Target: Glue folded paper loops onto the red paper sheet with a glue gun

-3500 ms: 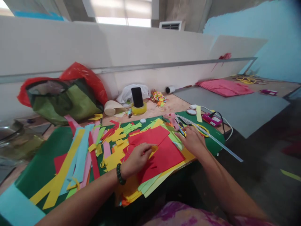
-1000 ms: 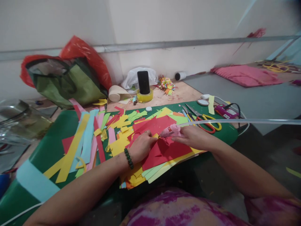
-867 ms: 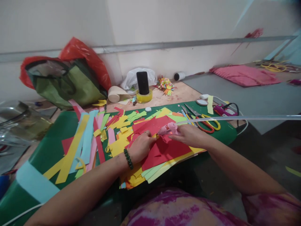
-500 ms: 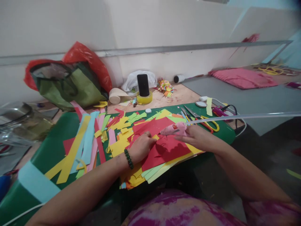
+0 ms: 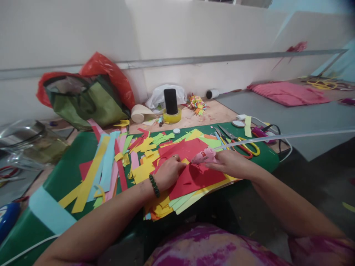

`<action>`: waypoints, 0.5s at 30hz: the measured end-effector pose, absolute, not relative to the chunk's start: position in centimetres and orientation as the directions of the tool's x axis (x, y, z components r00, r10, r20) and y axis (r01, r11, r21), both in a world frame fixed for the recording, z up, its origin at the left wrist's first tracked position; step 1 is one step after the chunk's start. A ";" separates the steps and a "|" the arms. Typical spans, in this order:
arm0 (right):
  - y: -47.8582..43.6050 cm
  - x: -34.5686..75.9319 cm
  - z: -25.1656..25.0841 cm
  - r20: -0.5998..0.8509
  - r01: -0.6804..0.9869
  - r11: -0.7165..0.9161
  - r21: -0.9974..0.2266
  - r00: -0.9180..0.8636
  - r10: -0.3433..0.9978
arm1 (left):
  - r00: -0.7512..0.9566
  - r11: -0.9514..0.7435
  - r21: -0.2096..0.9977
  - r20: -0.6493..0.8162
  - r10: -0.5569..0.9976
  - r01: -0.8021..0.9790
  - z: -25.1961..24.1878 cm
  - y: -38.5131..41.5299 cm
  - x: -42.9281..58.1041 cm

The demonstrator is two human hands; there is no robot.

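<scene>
Green mat point(image 5: 69, 162) | left hand point(image 5: 169, 171) pinches yellow scrap point(image 5: 185, 161) | right hand point(image 5: 231, 165) grips glue gun point(image 5: 203, 156), nozzle beside scrap

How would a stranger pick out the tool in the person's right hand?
On the paper-strewn green mat, look at the red sheet. Over it the right hand grips a pink glue gun; unlike the yellow-handled scissors behind it, a long clear stick juts from its back.

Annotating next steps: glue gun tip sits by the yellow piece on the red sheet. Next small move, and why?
Probably squeeze a small dot from the glue gun onto the yellow piece: the right hand aims its nozzle right beside that piece, the left hand pins it on the red sheet, and a glue stick is loaded behind.
</scene>
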State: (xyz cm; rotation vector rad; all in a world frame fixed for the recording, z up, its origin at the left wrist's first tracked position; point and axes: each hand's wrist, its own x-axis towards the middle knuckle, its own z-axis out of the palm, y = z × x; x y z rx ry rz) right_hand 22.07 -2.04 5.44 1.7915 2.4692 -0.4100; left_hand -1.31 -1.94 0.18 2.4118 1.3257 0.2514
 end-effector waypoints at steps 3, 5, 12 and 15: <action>-2.1 22.6 5.6 -0.146 0.918 0.265 -0.293 -0.317 0.937 | 0.528 -0.472 0.422 -0.019 0.849 0.774 0.0 -1.8 -1.4; -1.6 22.9 5.6 -0.057 0.880 0.208 -0.427 -0.255 0.965 | 0.516 -0.458 0.465 0.003 0.857 0.757 -0.1 -1.6 -1.6; 3.5 23.0 4.6 0.178 0.750 0.059 -0.659 0.080 0.981 | 0.353 -0.147 0.903 -0.006 0.936 0.404 0.4 -0.7 -2.4; 5.6 22.6 3.8 0.134 0.859 0.002 -0.513 0.078 0.988 | 0.360 0.015 0.992 -0.060 0.931 0.127 1.0 -0.9 -2.4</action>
